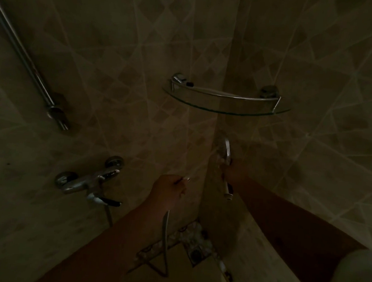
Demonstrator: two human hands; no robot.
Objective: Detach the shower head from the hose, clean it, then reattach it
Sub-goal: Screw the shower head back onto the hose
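Chrome is glinting dimly where I am watching the right hand (236, 172) gripping the shower head (225, 153) by its handle, just below the glass corner shelf (224, 109), the handle's long axis running nearly upright with the threaded end pointing down. Lower and to the left of that shelf, the left hand (169, 189) is clenching the hose (166, 232), its free end nut poking out beyond the fingers toward the handle. Head and hose are sitting apart (detached, I am judging). Rejoining is depending on swinging the hose end right and down under the handle's tip; the left hand is nearer that gap.
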